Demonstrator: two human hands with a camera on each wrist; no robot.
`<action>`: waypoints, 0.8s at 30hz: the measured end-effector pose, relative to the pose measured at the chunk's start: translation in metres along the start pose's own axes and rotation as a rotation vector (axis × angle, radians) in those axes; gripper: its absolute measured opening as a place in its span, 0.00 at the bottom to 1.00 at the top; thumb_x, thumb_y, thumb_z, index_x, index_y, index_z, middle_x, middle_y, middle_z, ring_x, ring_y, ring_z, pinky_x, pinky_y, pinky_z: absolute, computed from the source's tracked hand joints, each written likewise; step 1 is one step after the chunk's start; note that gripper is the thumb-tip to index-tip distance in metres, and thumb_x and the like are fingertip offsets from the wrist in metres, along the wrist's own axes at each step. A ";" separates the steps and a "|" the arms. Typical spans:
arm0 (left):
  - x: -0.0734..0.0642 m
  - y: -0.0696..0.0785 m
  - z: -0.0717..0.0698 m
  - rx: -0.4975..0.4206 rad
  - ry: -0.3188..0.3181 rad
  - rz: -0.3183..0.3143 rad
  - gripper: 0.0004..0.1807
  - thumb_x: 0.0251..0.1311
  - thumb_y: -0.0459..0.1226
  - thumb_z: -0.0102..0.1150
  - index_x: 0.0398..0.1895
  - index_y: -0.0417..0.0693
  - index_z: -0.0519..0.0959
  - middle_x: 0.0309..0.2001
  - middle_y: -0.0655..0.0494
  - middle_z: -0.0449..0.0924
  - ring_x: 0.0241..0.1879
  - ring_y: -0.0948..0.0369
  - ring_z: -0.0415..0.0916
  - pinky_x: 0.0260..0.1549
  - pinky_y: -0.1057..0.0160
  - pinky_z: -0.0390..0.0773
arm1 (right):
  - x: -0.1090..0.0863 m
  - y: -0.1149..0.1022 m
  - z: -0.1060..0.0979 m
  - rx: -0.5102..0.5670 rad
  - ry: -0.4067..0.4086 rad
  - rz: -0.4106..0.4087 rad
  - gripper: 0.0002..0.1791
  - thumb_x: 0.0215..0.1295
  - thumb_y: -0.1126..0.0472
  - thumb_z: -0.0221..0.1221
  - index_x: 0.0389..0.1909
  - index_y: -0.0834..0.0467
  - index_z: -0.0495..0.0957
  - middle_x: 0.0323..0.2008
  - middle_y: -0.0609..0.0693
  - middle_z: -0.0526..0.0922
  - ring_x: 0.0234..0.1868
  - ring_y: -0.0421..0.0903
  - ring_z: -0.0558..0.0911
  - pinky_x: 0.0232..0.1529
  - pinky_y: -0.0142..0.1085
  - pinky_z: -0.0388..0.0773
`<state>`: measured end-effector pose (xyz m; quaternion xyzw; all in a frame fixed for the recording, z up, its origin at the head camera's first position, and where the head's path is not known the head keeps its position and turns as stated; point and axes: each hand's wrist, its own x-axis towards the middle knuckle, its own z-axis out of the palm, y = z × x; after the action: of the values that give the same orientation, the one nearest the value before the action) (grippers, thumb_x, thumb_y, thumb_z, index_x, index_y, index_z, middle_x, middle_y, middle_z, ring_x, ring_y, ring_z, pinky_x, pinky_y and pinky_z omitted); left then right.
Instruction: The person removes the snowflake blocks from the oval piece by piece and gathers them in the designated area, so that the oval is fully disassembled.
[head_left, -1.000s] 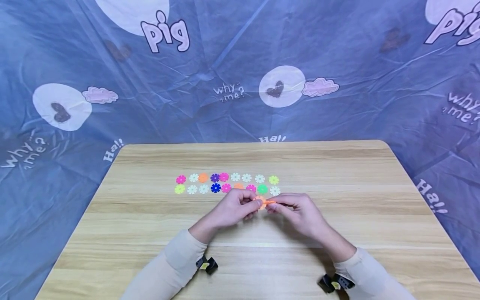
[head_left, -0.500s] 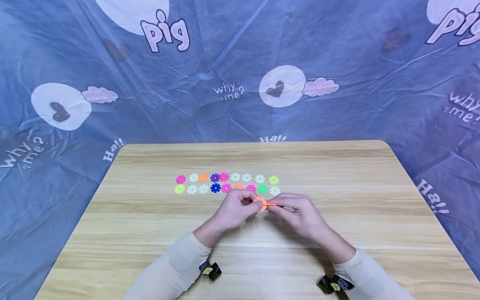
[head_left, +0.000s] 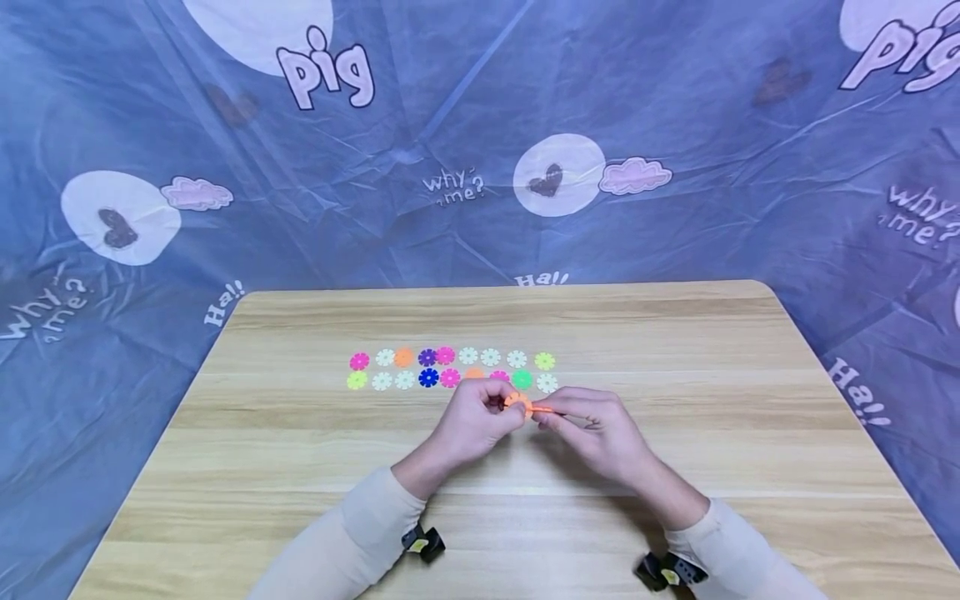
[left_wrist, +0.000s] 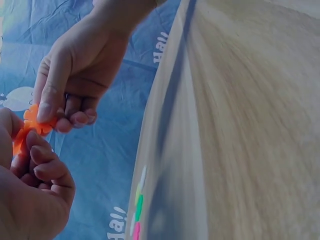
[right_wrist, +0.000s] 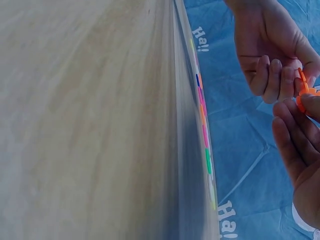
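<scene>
Above the table, my left hand point(head_left: 472, 421) pinches an orange notched plastic disc point(head_left: 517, 405), its flat face turned to the head camera. My right hand point(head_left: 600, 429) pinches a second orange disc point(head_left: 543, 409), seen edge-on, against the right side of the first. The two discs meet at an angle; fingers hide how deep their slots engage. In the left wrist view, the orange disc point(left_wrist: 38, 120) held by the right hand point(left_wrist: 85, 65) shows its notched rim. In the right wrist view, the orange pieces point(right_wrist: 303, 90) sit between both hands' fingertips.
Two rows of notched discs lie flat beyond the hands, among them a dark blue disc point(head_left: 428, 377), a green disc point(head_left: 522, 379) and a yellow disc point(head_left: 544, 361). The wooden table point(head_left: 300, 467) ends at a printed blue cloth point(head_left: 375, 233).
The right-hand disc has turned to a thinner, edge-on look, while the left-hand disc tilts slightly. My left forearm has shifted a little right. Both hands keep their pinch.
</scene>
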<state>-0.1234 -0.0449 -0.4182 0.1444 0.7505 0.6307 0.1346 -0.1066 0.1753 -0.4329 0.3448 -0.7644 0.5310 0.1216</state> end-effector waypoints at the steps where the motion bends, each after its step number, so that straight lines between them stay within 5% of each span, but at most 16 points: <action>1: 0.000 0.000 0.000 0.011 -0.005 0.001 0.05 0.63 0.29 0.65 0.36 0.34 0.87 0.29 0.58 0.83 0.28 0.66 0.71 0.28 0.73 0.71 | 0.000 0.000 0.000 0.004 0.001 -0.009 0.17 0.61 0.80 0.68 0.48 0.61 0.91 0.41 0.54 0.94 0.41 0.44 0.92 0.51 0.29 0.87; 15: 0.012 0.000 -0.008 0.119 -0.059 0.125 0.09 0.74 0.32 0.59 0.36 0.37 0.84 0.27 0.49 0.78 0.26 0.66 0.69 0.27 0.71 0.72 | -0.008 -0.001 -0.010 -0.050 -0.017 0.116 0.13 0.69 0.74 0.67 0.48 0.58 0.91 0.42 0.54 0.94 0.45 0.41 0.92 0.57 0.28 0.84; 24: 0.026 0.005 -0.010 0.210 -0.121 0.039 0.15 0.82 0.39 0.51 0.44 0.39 0.85 0.37 0.36 0.82 0.32 0.61 0.73 0.36 0.67 0.77 | -0.013 -0.001 -0.015 -0.124 -0.034 0.157 0.10 0.72 0.73 0.64 0.48 0.60 0.90 0.42 0.48 0.93 0.46 0.40 0.90 0.57 0.28 0.83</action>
<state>-0.1515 -0.0429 -0.4119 0.2101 0.8000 0.5413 0.1513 -0.0985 0.1936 -0.4333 0.2845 -0.8225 0.4846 0.0877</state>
